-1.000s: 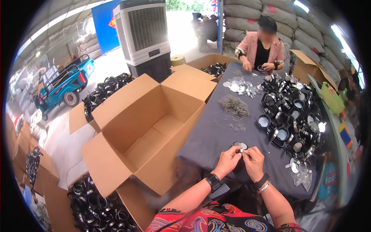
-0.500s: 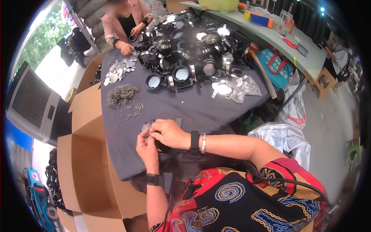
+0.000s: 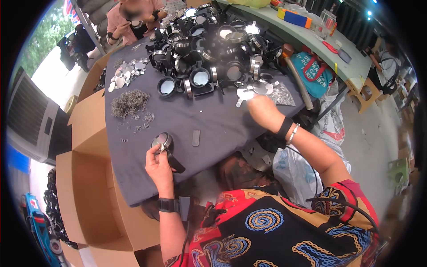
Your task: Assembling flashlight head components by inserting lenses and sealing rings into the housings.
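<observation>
One round black fitting [image 3: 163, 143] pinched in left hand [image 3: 158, 164]; right hand [image 3: 263, 111], fingers loosely curled over the silver discs [image 3: 253, 90], should lift just one

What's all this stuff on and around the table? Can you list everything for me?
Table: one, dark grey cloth top, centre.
Round black-and-silver parts: a large heap, too many to count, far end of the table.
Small metal rings: a grey pile, left side of the table.
Flat silver discs: a scatter, far left of the table.
Small grey block: one, near edge of the table.
Cardboard boxes: open, brown, left of the table.
Fan unit: one, grey, far left.
Co-worker: one person, pink top, far end.
Green bench: one, upper right.
Left hand: holds one round part at the table edge.
Right hand: reaching to silver discs by the heap.
</observation>
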